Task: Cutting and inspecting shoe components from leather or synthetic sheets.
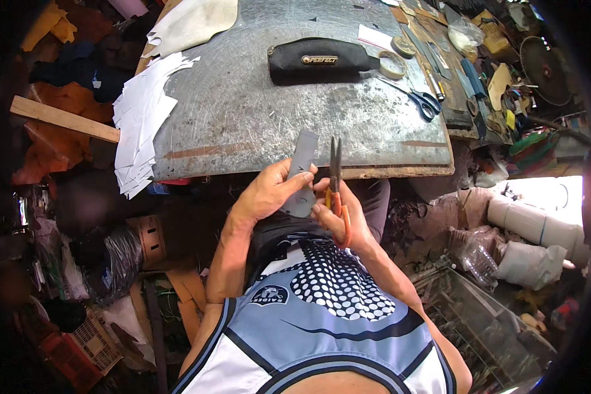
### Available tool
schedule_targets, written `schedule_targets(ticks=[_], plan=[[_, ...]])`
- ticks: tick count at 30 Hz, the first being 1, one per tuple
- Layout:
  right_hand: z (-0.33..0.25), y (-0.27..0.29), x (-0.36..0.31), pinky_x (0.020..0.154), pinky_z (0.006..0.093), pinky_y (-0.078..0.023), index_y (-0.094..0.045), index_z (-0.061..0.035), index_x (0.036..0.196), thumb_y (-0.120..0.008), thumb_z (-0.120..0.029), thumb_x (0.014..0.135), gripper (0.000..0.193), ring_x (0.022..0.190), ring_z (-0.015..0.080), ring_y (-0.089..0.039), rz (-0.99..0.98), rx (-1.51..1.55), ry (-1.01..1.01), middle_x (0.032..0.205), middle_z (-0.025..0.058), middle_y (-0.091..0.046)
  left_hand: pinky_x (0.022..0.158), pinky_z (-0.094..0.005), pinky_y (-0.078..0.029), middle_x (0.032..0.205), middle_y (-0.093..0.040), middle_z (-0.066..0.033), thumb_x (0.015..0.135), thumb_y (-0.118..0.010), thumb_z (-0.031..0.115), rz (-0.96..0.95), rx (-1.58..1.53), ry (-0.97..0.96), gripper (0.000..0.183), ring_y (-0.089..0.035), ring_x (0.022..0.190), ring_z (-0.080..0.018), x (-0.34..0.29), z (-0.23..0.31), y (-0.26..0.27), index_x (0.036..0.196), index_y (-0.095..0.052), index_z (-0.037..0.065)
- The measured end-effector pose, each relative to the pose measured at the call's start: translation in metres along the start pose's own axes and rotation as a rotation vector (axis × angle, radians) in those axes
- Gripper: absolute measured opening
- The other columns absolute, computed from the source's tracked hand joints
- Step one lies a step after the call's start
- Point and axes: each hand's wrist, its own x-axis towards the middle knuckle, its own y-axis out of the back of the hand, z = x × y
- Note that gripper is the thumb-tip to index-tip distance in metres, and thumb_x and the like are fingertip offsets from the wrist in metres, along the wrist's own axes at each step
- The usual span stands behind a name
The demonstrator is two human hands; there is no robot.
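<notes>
Grey strip and scissors in hand at the table's near edge

Left hand (264, 192): closed on a grey strip (303, 152), thumb laid across its face, fingers behind. Strip slants, narrow end up and leaning right, rounded end down over the lap. Its upper part overlaps the near edge of the metal-topped table (223, 125) in this view; whether it touches the table, cannot tell.

Right hand (340, 211): gripping orange-handled scissors (335, 164), blades pointing up, narrow gap between the tips. Blades just right of the strip, apart from it. Thumb and fingertips close by the strip's lower end; contact there unclear.

On the table: black pouch (318, 73) toward the far side; tape roll (400, 71) just right of it; blue-handled scissors (428, 108) near the right edge. White sheets (141, 118) heaped along the left edge, some overhanging.
</notes>
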Motion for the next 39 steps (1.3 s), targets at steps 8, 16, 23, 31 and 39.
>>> schedule_targets(ticks=[8, 16, 23, 31, 39], plan=[[-0.005, 0.015, -0.008, 0.058, 0.0210, -0.041, -0.051, -0.0043, 0.117, -0.066, -0.020, 0.087, 0.038, 0.066, 0.0062, -0.051, 0.133, -0.196, -0.168, 0.074, -0.0011, -0.053, 0.078, -0.0247, -0.047, 0.087, -0.061, -0.0012, 0.090, -0.057, 0.011, -0.027, 0.241, -0.129, 0.021, -0.058, 0.082, -0.0090, 0.008, 0.005, 0.032, 0.108, -0.054, 0.000], [0.005, 0.019, -0.015, 0.067, 0.0271, -0.042, -0.048, -0.0028, 0.123, -0.062, -0.030, 0.087, 0.047, 0.071, 0.0117, -0.047, 0.019, -0.343, -0.018, 0.079, 0.0019, -0.046, 0.068, -0.0346, -0.050, 0.083, -0.065, -0.0194, 0.083, -0.069, 0.035, 0.378, 0.714, -0.287, 0.045, -0.066, 0.077, -0.0292, 0.009, 0.011, -0.002, 0.109, -0.055, 0.000], [0.003, 0.022, -0.016, 0.061, 0.0236, -0.042, -0.050, -0.0019, 0.121, -0.057, -0.034, 0.089, 0.046, 0.069, 0.0096, -0.048, 0.027, -0.243, -0.067, 0.082, 0.0024, -0.047, 0.066, -0.0379, -0.052, 0.087, -0.067, -0.0181, 0.081, -0.070, 0.037, 0.392, 1.014, -0.487, 0.047, -0.067, 0.077, -0.0339, 0.005, 0.003, -0.003, 0.113, -0.060, 0.005], [0.001, 0.019, -0.018, 0.071, 0.0294, -0.044, -0.053, 0.0000, 0.115, -0.060, -0.038, 0.088, 0.048, 0.076, 0.0140, -0.051, 0.027, -0.371, -0.084, 0.084, 0.0065, -0.053, 0.059, -0.0393, -0.052, 0.077, -0.062, -0.0127, 0.077, -0.070, 0.039, 0.371, 1.235, -0.441, 0.042, -0.064, 0.066, -0.0306, 0.001, 0.006, -0.005, 0.104, -0.065, 0.007], [-0.002, 0.014, -0.016, 0.073, 0.0312, -0.045, -0.054, -0.0005, 0.114, -0.060, -0.041, 0.088, 0.049, 0.079, 0.0161, -0.054, 0.017, -0.483, -0.041, 0.085, 0.0102, -0.056, 0.059, -0.0391, -0.052, 0.077, -0.064, -0.0139, 0.076, -0.071, 0.039, 0.360, 1.240, -0.413, 0.041, -0.065, 0.067, -0.0305, 0.001, 0.009, -0.005, 0.101, -0.066, 0.007]])
